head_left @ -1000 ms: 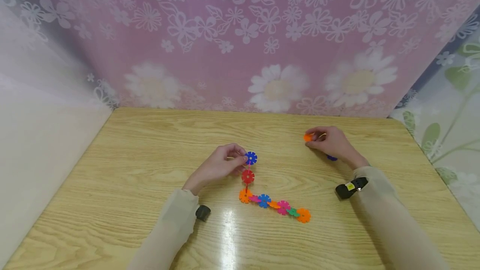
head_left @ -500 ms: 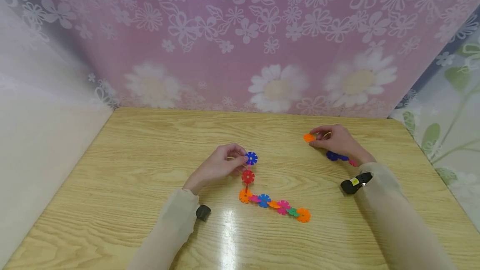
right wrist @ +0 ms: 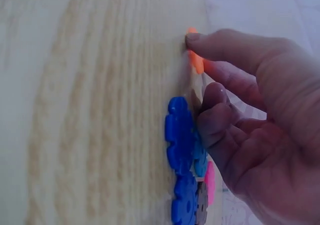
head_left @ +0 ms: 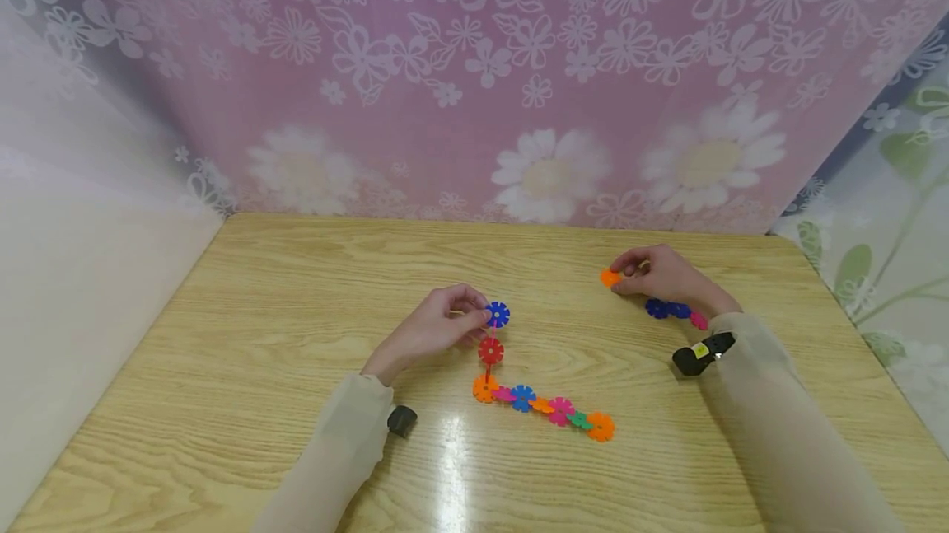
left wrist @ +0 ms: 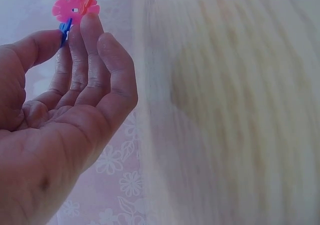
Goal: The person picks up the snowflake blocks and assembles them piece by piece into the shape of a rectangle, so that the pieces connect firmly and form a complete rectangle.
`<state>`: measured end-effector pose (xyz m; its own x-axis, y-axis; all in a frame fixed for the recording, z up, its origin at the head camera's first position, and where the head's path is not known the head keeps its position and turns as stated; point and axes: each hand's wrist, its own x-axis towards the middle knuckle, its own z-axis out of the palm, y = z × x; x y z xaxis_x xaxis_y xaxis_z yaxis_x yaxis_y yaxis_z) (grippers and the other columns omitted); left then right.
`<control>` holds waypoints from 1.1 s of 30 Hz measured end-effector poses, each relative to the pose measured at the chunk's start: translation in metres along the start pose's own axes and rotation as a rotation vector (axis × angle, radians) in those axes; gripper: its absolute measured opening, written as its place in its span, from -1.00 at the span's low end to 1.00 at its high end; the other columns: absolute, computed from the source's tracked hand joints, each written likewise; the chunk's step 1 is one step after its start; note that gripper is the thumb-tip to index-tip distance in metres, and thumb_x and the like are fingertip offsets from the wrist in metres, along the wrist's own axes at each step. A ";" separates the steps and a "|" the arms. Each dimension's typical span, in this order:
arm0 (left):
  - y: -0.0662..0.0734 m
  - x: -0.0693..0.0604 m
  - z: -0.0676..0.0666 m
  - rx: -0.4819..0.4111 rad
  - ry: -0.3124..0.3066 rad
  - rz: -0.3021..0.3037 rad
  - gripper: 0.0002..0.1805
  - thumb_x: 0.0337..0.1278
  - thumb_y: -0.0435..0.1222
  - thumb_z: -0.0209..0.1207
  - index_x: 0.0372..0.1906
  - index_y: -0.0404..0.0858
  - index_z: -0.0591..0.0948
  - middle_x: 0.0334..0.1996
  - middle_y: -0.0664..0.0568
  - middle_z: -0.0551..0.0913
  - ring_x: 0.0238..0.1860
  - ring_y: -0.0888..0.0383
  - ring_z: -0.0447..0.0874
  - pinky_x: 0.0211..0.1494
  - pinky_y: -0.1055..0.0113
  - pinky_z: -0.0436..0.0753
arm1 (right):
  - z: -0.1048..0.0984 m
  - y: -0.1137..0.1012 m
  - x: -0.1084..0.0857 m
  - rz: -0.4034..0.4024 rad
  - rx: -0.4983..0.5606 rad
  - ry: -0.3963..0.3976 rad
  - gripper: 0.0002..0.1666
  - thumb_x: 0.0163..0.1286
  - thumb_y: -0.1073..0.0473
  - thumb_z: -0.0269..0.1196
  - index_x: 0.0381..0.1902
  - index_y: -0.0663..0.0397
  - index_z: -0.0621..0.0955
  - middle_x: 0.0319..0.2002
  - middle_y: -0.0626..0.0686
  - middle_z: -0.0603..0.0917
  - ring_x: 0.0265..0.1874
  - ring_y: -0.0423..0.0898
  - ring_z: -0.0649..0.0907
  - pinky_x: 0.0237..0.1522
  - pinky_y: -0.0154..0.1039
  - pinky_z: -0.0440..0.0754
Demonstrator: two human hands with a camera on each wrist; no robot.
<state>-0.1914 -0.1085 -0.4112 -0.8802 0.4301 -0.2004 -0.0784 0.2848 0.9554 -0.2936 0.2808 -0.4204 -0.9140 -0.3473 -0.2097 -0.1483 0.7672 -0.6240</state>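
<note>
**Left hand (head_left: 433, 325) pinches one end of a chain of coloured discs (head_left: 522, 398); right hand (head_left: 662, 276) pinches a separate orange disc (head_left: 609, 278)**

Seen from above, a person in pale sleeves works at a wood-grain table (head_left: 296, 286). The chain, made of notched, flower-like plastic discs, lies just to the right of the left hand. That hand's thumb and fingertips hold the chain's blue end disc (head_left: 501, 315), the other fingers loosely curved. From there the chain runs towards the viewer past a red disc (head_left: 490, 351), bends at an orange corner disc (head_left: 485, 388), and extends rightward to an orange end disc (head_left: 600, 427).

The right hand is well apart from the chain, farther back and to the right. Its thumb and finger grip the orange disc near the tabletop; whether the disc touches the wood, I cannot tell. Just beside this hand are two dark blue discs (head_left: 656, 308) and a pink disc (head_left: 698, 320). Behind the table hangs a pink floral backdrop (head_left: 415, 137).
</note>
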 end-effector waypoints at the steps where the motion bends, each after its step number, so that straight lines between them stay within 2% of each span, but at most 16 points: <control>1: 0.000 0.000 0.000 -0.001 -0.001 0.000 -0.80 0.48 -0.28 0.14 0.05 -0.27 0.57 -0.11 -0.13 0.68 -0.20 0.12 0.77 -0.05 0.19 0.77 | 0.000 0.000 0.000 0.004 0.005 -0.011 -0.58 0.33 0.03 0.44 0.07 0.09 0.67 -0.16 0.09 0.58 -0.34 -0.08 0.53 -0.36 -0.28 0.50; 6: 0.000 0.000 0.000 0.001 -0.008 0.005 -0.80 0.49 -0.27 0.14 0.06 -0.26 0.57 -0.10 -0.14 0.69 -0.19 0.12 0.77 -0.04 0.19 0.77 | 0.000 -0.001 -0.001 -0.037 0.018 -0.027 -0.59 0.30 0.07 0.47 0.01 0.12 0.63 -0.11 0.14 0.58 -0.35 -0.08 0.53 -0.31 -0.29 0.53; 12: -0.001 0.000 0.001 0.003 -0.004 0.008 -0.79 0.49 -0.27 0.14 0.07 -0.27 0.57 -0.09 -0.14 0.69 -0.19 0.12 0.77 -0.03 0.18 0.77 | 0.004 0.001 -0.006 -0.113 0.062 0.030 -0.63 0.28 0.14 0.48 -0.06 0.14 0.59 -0.17 0.14 0.69 -0.33 -0.11 0.63 -0.29 -0.32 0.60; 15: -0.001 -0.001 0.001 0.003 -0.001 0.005 -0.79 0.48 -0.27 0.15 0.07 -0.26 0.57 -0.08 -0.12 0.69 -0.18 0.13 0.77 -0.03 0.18 0.77 | 0.008 0.001 -0.012 -0.122 0.089 0.055 -0.68 0.31 0.13 0.46 -0.08 0.10 0.62 -0.20 0.13 0.73 -0.31 -0.10 0.68 -0.27 -0.30 0.62; 19: 0.000 -0.002 0.001 -0.001 0.006 0.012 -0.80 0.48 -0.27 0.15 0.07 -0.25 0.57 -0.07 -0.12 0.68 -0.18 0.13 0.77 -0.02 0.18 0.77 | 0.014 -0.006 -0.020 -0.104 0.114 0.079 -0.72 0.34 0.07 0.44 -0.08 0.06 0.67 -0.19 0.12 0.76 -0.29 -0.12 0.72 -0.26 -0.28 0.68; 22: 0.000 -0.001 0.001 -0.009 0.010 0.023 -0.79 0.48 -0.28 0.15 0.08 -0.25 0.57 -0.06 -0.13 0.68 -0.18 0.13 0.78 -0.01 0.17 0.77 | 0.019 -0.013 -0.026 -0.100 0.143 0.090 -0.72 0.35 0.06 0.43 -0.09 0.08 0.68 -0.21 0.14 0.77 -0.34 -0.12 0.72 -0.35 -0.24 0.70; 28: 0.000 -0.002 0.002 -0.010 0.018 0.027 -0.79 0.46 -0.29 0.15 0.08 -0.24 0.57 -0.06 -0.12 0.68 -0.18 0.12 0.78 -0.03 0.16 0.77 | 0.029 -0.027 -0.034 -0.146 0.198 0.109 -0.73 0.35 0.10 0.43 -0.10 0.12 0.70 -0.22 0.16 0.78 -0.32 -0.12 0.74 -0.35 -0.25 0.70; 33: 0.001 -0.002 0.002 -0.002 0.022 0.028 -0.79 0.44 -0.28 0.16 0.07 -0.24 0.57 -0.08 -0.12 0.67 -0.22 0.11 0.77 -0.06 0.15 0.76 | 0.040 -0.040 -0.038 -0.174 0.255 0.091 -0.76 0.37 0.13 0.41 -0.11 0.14 0.69 -0.28 0.21 0.78 -0.40 -0.01 0.73 -0.38 -0.21 0.70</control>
<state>-0.1889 -0.1071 -0.4106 -0.8923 0.4187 -0.1687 -0.0544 0.2714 0.9609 -0.2376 0.2414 -0.4177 -0.9148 -0.4033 -0.0221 -0.2167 0.5363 -0.8158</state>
